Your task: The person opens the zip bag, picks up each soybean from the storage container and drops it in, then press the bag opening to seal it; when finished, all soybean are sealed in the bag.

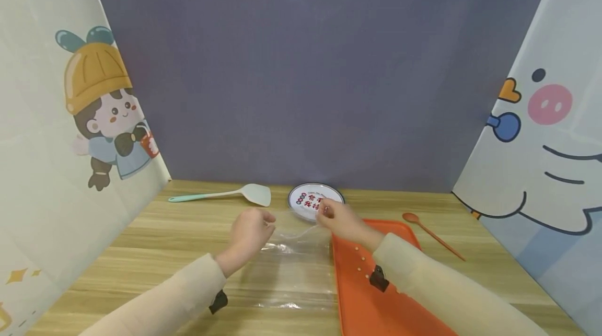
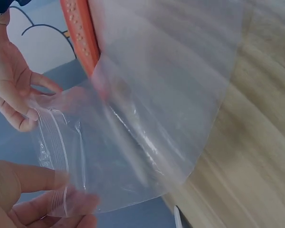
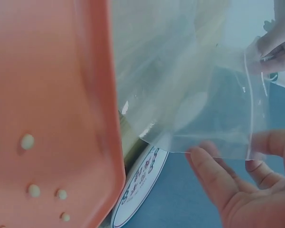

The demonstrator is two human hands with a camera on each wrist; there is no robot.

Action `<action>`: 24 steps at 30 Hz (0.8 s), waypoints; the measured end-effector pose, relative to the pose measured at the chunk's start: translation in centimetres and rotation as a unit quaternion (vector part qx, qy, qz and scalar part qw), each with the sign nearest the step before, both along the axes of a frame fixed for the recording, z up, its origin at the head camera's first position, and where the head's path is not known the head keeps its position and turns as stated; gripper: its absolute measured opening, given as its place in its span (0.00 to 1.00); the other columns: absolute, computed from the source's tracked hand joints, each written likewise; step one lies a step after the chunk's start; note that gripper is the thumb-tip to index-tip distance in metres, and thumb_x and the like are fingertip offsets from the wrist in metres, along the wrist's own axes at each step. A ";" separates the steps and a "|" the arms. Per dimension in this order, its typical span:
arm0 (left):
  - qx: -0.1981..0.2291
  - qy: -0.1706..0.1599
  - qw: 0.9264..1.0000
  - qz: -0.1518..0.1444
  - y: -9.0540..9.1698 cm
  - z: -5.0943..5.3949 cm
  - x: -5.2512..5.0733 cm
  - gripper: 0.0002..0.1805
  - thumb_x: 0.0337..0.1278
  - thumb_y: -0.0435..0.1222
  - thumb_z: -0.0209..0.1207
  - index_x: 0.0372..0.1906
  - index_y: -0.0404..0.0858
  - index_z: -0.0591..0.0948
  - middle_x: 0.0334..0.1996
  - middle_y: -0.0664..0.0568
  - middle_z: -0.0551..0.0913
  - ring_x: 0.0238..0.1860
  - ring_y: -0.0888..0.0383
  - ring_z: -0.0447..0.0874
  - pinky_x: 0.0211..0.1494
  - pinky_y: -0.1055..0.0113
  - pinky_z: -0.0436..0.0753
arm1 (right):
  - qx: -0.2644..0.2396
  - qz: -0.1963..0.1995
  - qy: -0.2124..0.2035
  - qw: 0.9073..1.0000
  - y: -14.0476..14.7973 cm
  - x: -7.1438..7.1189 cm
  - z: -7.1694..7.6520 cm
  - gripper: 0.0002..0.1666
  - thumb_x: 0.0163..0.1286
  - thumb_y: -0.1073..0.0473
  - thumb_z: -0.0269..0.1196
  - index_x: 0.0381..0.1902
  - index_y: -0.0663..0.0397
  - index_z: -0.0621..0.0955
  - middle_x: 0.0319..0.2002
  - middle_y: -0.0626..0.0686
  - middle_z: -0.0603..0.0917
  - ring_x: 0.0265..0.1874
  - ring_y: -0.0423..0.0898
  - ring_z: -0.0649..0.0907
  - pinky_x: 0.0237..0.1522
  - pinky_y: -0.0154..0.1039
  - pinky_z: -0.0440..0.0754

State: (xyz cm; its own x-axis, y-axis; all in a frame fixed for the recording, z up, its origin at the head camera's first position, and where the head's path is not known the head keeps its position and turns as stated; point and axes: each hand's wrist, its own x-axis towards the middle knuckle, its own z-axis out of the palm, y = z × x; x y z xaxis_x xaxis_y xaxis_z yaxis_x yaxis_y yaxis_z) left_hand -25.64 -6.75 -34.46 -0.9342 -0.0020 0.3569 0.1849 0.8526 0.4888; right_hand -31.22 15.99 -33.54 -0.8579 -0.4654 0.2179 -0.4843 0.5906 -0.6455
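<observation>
A clear zip-top plastic bag (image 1: 293,268) hangs over the wooden table between both hands, its zip edge uppermost. My left hand (image 1: 250,234) pinches one end of that edge; in the left wrist view its thumb and fingers (image 2: 40,178) lie on either side of the film. At the opposite end, my right hand (image 1: 347,222) pinches the bag near the zip strip, as the right wrist view also shows. The film looks flat, with nothing visible inside. To the right of the bag lies an orange tray (image 1: 376,307) bearing several small pale round beads or beans (image 3: 33,190).
Behind the hands is a white oval plate (image 1: 301,196) with red lettering. A spatula (image 1: 256,193) with a mint handle lies at the back left, and a reddish-brown spoon (image 1: 435,235) right of the tray. Panels (image 1: 301,64) enclose the table's back and sides.
</observation>
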 end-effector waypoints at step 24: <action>-0.053 0.035 0.996 -0.055 -0.3 -1.9 0.7 0.03 0.53 0.32 0.65 0.33 0.39 0.87 0.37 0.48 0.89 0.36 0.54 0.88 0.39 0.62 0.89 | 0.028 0.016 -0.001 0.999 0.1 1.0 -1.2 0.07 0.61 0.66 0.64 0.37 0.62 0.84 0.32 0.52 0.86 0.31 0.41 0.82 0.38 0.34 0.84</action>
